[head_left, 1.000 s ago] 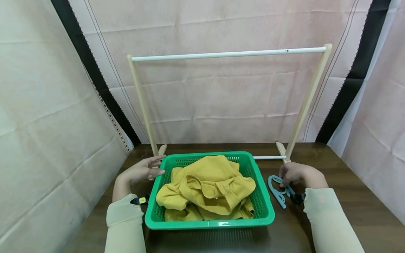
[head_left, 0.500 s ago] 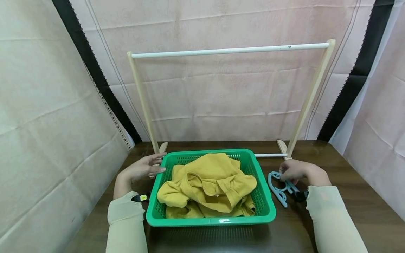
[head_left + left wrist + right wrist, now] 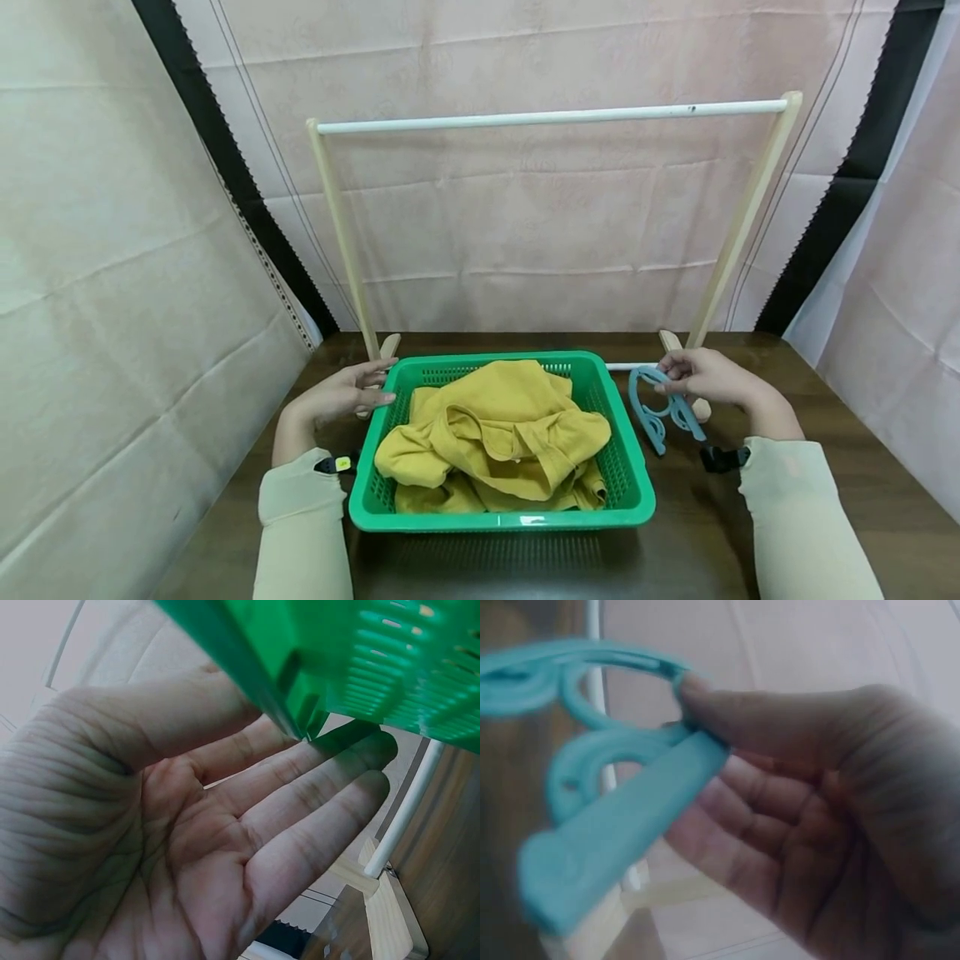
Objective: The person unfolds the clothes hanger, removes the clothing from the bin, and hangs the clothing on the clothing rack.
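Note:
A blue plastic clothes hanger [image 3: 651, 417] is pinched between the thumb and fingers of my right hand [image 3: 705, 375], raised just above the table right of the basket. In the right wrist view the hanger [image 3: 630, 817] looks folded, its arms close together. My left hand [image 3: 341, 400] is at the left rim of a green plastic basket [image 3: 633, 492], fingers fairly straight. In the left wrist view its fingers [image 3: 300, 795] extend under the basket's rim and the thumb lies along the outside. A crumpled yellow garment [image 3: 495, 450] with a collar or neckband showing lies in the basket.
Behind the basket stands a rack with pale wooden posts [image 3: 738, 225] and a white top bar [image 3: 555, 119]. Its lower bar is partly hidden by the basket. The dark wooden table [image 3: 720, 533] is enclosed by pale fabric walls [image 3: 540, 233].
My right hand has lifted the hanger off the table, moving up and slightly toward the rack's right foot. The left hand stays at the basket rim.

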`<action>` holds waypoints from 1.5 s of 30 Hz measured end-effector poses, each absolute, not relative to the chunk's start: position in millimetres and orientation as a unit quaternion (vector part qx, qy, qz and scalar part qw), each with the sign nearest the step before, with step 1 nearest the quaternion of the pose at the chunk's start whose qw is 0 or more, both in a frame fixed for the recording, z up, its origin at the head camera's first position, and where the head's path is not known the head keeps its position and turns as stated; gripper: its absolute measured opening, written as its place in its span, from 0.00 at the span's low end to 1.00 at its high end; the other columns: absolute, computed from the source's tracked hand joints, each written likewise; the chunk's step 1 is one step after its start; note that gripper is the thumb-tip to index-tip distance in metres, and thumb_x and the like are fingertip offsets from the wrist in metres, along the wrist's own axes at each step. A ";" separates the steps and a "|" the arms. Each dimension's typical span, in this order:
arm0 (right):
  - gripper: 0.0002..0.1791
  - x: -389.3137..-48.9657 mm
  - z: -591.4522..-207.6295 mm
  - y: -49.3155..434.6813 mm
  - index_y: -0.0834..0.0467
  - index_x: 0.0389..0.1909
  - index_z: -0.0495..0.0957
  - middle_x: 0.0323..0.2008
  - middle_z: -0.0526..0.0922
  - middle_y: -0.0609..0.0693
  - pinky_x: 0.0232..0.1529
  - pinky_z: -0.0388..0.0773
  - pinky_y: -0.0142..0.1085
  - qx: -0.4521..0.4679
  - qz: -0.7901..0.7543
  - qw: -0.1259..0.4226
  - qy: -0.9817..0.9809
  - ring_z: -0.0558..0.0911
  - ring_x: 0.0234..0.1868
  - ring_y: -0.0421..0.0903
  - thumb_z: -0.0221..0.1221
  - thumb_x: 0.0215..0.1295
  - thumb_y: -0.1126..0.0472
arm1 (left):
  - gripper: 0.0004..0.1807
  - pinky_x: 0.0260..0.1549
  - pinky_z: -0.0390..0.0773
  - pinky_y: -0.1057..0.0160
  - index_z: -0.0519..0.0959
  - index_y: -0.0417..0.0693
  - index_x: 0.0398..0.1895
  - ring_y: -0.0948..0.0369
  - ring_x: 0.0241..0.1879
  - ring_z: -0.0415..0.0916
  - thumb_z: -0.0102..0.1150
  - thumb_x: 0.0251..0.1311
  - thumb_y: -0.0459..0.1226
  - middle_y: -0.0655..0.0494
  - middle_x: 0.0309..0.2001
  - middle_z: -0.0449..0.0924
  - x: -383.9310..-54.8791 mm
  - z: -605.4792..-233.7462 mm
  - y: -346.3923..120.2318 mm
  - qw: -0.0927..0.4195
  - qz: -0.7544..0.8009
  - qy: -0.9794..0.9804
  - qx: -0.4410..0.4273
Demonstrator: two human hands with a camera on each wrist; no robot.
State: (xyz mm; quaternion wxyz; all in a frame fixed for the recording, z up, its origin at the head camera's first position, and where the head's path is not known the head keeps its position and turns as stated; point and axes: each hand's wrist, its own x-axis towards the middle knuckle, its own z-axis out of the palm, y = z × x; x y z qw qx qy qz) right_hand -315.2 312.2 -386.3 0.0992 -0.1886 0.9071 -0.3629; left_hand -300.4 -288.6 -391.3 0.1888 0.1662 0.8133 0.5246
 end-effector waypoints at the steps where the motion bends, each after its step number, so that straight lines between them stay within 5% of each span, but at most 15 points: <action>1: 0.18 -315.1 -384.9 312.1 0.66 0.49 0.76 0.34 0.81 0.55 0.33 0.84 0.48 -0.187 -0.361 0.089 0.909 0.82 0.30 0.49 0.66 0.67 0.58 | 0.45 0.61 0.72 0.44 0.50 0.50 0.81 0.44 0.67 0.67 0.64 0.68 0.41 0.37 0.74 0.59 -300.6 -391.2 -288.2 0.191 0.526 0.812 0.166; 14: 0.26 -314.7 -366.8 306.5 0.68 0.54 0.76 0.45 0.83 0.62 0.33 0.84 0.38 -0.107 -0.366 -0.032 0.924 0.85 0.31 0.46 0.64 0.69 0.49 | 0.44 0.61 0.72 0.46 0.51 0.52 0.81 0.45 0.68 0.67 0.64 0.68 0.42 0.38 0.73 0.60 -305.2 -388.4 -286.9 0.192 0.515 0.820 0.158; 24: 0.26 -310.3 -354.9 298.9 0.68 0.49 0.78 0.38 0.86 0.58 0.31 0.81 0.33 -0.095 -0.405 -0.094 0.905 0.84 0.29 0.49 0.65 0.68 0.47 | 0.43 0.61 0.73 0.46 0.51 0.50 0.80 0.44 0.68 0.66 0.64 0.68 0.40 0.38 0.73 0.61 -304.4 -385.9 -286.2 0.184 0.520 0.818 0.164; 45: 0.26 -301.5 -348.8 286.8 0.66 0.53 0.77 0.42 0.85 0.61 0.32 0.82 0.30 -0.106 -0.431 -0.106 0.890 0.84 0.30 0.40 0.63 0.69 0.47 | 0.43 0.62 0.71 0.44 0.51 0.49 0.81 0.43 0.69 0.64 0.63 0.68 0.40 0.38 0.73 0.60 -301.2 -385.8 -285.1 0.189 0.512 0.822 0.164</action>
